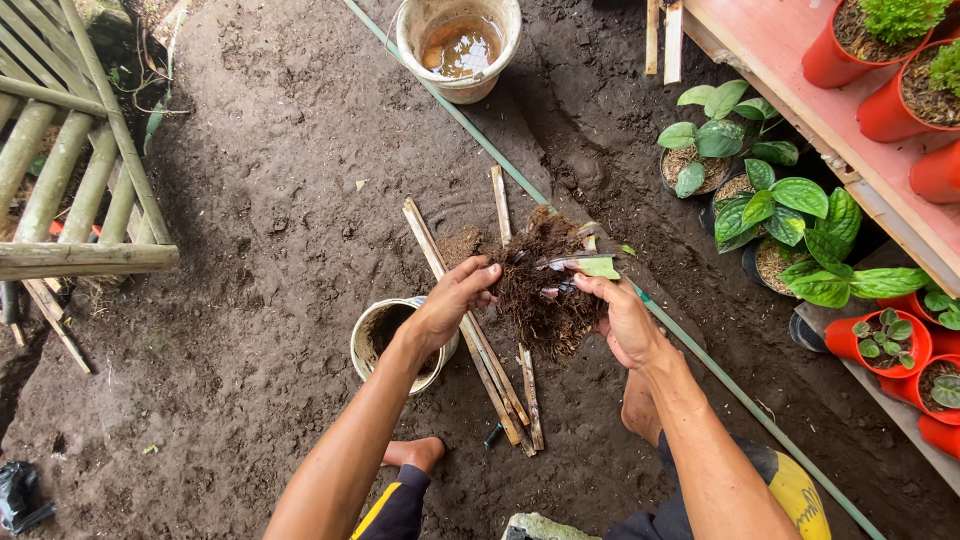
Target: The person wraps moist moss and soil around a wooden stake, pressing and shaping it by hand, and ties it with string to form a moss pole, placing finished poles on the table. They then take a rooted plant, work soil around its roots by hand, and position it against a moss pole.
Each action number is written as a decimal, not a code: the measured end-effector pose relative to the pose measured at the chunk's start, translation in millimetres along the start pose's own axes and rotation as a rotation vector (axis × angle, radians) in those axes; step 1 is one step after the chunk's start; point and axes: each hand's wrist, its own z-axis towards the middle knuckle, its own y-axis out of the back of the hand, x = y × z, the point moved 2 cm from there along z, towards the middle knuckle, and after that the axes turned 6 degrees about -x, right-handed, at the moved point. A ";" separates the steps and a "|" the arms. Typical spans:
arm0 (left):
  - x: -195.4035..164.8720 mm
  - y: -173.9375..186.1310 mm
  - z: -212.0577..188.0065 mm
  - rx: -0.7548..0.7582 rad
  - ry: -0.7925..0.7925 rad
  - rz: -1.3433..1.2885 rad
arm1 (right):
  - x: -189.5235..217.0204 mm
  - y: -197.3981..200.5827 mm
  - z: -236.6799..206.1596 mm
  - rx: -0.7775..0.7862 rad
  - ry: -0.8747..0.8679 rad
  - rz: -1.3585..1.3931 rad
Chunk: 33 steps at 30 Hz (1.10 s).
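Head view, left to right: a bamboo bench [70,190] stands on bare dark soil [260,200], then a small pot [385,340] just beside the left hand [450,300], whose fingers pinch the tangled root clump [540,290]. Bamboo sticks [480,330] lie beneath. The right hand [620,320] grips the clump from the other side. It looks like teasing roots apart, which calls for gentle pulling. Potted green plants [780,210] and red pots [885,345] line the right.
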 end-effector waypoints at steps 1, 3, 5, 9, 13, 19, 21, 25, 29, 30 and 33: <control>0.2 0.3 0.4 0.018 -0.025 -0.012 | 0.7 0.4 0.1 -0.005 -0.002 -0.033; -0.8 2.3 -0.9 -0.009 -0.032 -0.012 | 2.9 0.6 -0.6 0.008 -0.012 -0.011; -4.2 3.3 -3.8 -0.021 -0.048 -0.009 | 6.3 -0.5 -2.8 0.047 -0.029 0.099; -13.1 3.0 -9.4 -0.012 -0.090 0.001 | 16.2 -6.1 -8.3 0.072 -0.076 0.139; -17.4 2.9 -12.5 -0.008 -0.094 0.001 | 26.8 -12.4 -13.5 0.110 -0.065 0.184; -19.0 2.8 -13.8 0.010 -0.086 -0.041 | 28.7 -12.5 -14.6 0.112 -0.100 0.176; -18.9 2.9 -14.0 0.013 -0.084 -0.038 | 27.4 -11.2 -13.8 0.107 -0.064 0.146; -13.5 5.4 -11.7 0.024 -0.075 -0.029 | 25.4 -10.0 -12.7 0.090 0.061 0.050; -2.8 15.1 -4.6 0.023 -0.072 0.095 | 19.3 -8.5 -12.2 0.043 -0.158 0.195; -1.1 18.8 -2.7 0.008 -0.057 0.163 | 19.8 -8.1 -11.6 0.044 -0.075 0.096; -8.3 33.5 -5.2 -0.269 -0.071 0.547 | 19.7 -8.8 -9.5 0.040 0.109 -0.113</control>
